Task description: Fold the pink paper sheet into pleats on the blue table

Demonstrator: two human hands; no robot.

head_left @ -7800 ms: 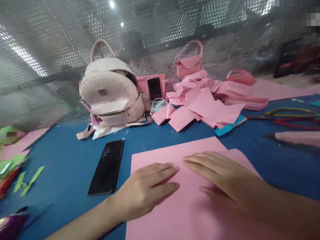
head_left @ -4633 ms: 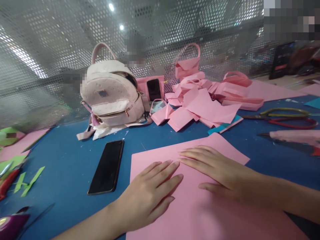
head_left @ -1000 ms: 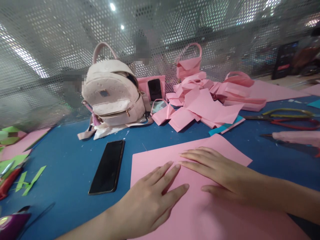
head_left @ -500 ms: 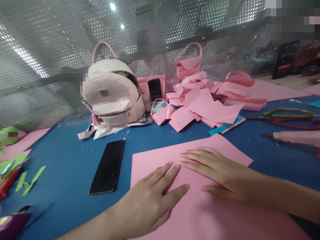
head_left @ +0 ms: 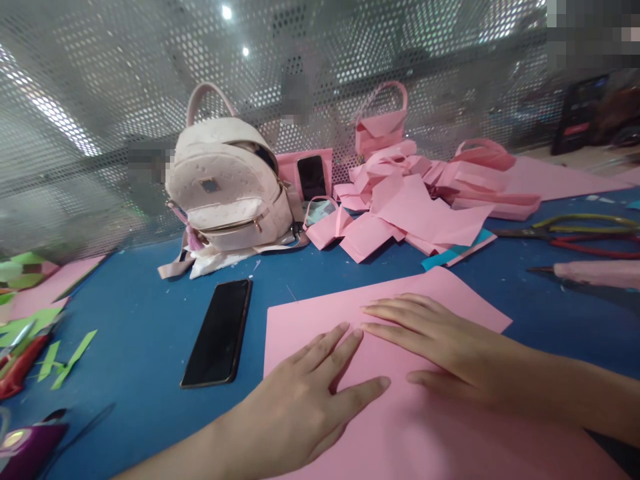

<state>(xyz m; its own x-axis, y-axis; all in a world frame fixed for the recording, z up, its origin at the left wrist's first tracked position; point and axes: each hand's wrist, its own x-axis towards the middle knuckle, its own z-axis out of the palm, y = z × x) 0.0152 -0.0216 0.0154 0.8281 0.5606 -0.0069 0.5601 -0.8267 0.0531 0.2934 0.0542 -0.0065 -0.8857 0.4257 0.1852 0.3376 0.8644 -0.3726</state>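
Observation:
A large pink paper sheet (head_left: pixel 300 327) lies on the blue table in front of me, its lower part running out of view. My left hand (head_left: pixel 313 393) rests on it, palm down, fingers stretched out and thumb apart. Just to the right, my right hand (head_left: pixel 435 340) also lies flat on the sheet with its fingers extended. The fingertips of both hands point toward each other near the sheet's middle, a small gap between them. Neither hand grips anything. Left of the sheet lies a black smartphone (head_left: pixel 217 333).
A white backpack (head_left: pixel 225 180) stands at the back against a perforated metal screen (head_left: pixel 320 60). Pink paper pieces (head_left: pixel 425 207) and a small pink paper bag (head_left: pixel 381 130) are heaped beside it. Scissors (head_left: pixel 575 230) and a pink-handled pointed tool (head_left: pixel 595 272) lie right; green paper strips (head_left: pixel 75 360) left.
My left thumb has stretched slightly farther right over the sheet. Both hands otherwise keep their place on the paper; the whole view has shifted slightly.

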